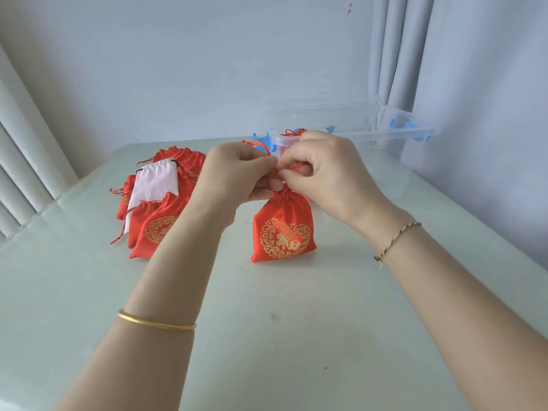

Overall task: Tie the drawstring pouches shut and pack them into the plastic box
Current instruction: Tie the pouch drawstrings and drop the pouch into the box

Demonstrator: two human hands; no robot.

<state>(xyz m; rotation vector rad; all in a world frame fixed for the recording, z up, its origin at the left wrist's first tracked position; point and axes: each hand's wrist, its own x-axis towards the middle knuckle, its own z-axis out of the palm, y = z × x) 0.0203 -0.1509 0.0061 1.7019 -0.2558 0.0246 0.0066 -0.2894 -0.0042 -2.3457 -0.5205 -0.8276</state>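
Both hands, left hand (237, 170) and right hand (326, 170), pinch the red drawstring (292, 166) with fingers pressed together; the knot is hidden between them. The red pouch (283, 229) hangs just below the fingers, its base on the tabletop (281, 321), bare toward the near edge. The plastic box (350, 126) sits behind the fingers, partly hidden; more pouches (154, 203) lie left.

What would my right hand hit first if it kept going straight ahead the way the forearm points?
Probably the left hand: the right hand points up-left and their fingertips already meet at the red cord above the red pouch. The plastic box sits farther back, though depth is unclear.
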